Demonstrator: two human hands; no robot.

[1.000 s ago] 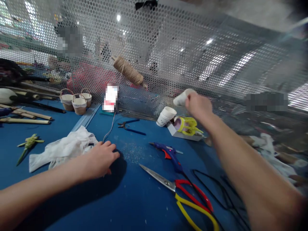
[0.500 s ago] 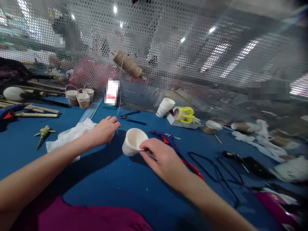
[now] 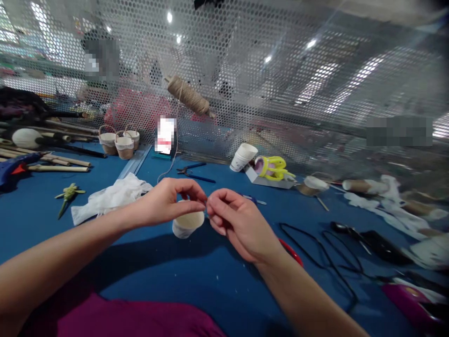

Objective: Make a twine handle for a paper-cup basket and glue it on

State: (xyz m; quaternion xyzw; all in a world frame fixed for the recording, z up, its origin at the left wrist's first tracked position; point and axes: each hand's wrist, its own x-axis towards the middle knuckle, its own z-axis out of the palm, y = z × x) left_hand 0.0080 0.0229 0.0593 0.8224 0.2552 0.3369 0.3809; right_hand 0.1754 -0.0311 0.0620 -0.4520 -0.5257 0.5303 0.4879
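Both of my hands meet over the middle of the blue table. My left hand (image 3: pixel 175 201) has thumb and fingers pinched together, and my right hand (image 3: pixel 240 222) is closed with its fingertips almost touching the left ones. Whatever lies between the fingertips is too small to make out. Below my left hand a white paper cup (image 3: pixel 187 225) stands upright on the table, its far rim partly covered by the fingers. Behind my right hand a blue glue gun (image 3: pixel 249 198) is mostly hidden. A crumpled white cloth (image 3: pixel 112 196) lies by my left wrist.
Pliers (image 3: pixel 196 173), a phone (image 3: pixel 164 135), stacked paper cups (image 3: pixel 243 157) and yellow-handled scissors (image 3: pixel 275 167) stand or lie farther back. A twine spool (image 3: pixel 189 96) hangs on the perforated metal screen (image 3: pixel 224 56). Small baskets (image 3: pixel 124 147) sit back left; a black cable (image 3: pixel 315 243) loops at right.
My right hand has let go of the cup, which now stands slightly left and nearer. My left hand has moved right, and the two hands have come together.
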